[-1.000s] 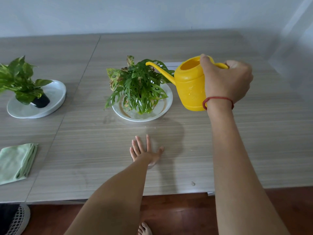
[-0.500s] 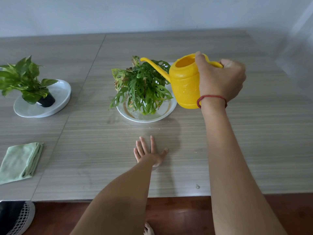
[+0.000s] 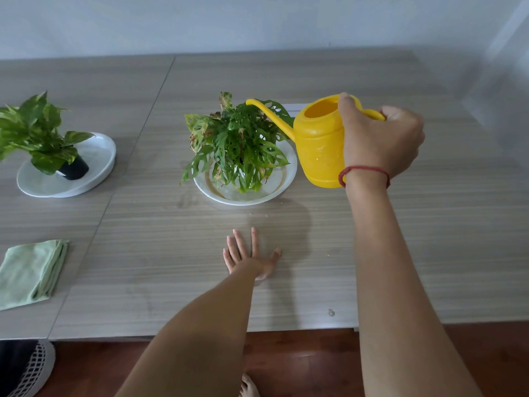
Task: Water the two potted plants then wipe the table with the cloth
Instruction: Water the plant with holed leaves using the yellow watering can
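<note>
yellow watering can hangs at 3 o'clock of the middle potted plant, spout over its leaves. the right hand curls round the handle. the left hand lies flat on the table, fingers spread, at the plant's 6 o'clock. a folded green cloth lies toward 8 o'clock.

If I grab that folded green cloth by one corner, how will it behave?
The green cloth looks soft and thin, so it will probably droop and unfold from its layered fold. Likely light; it should slide easily on the smooth table.
</note>
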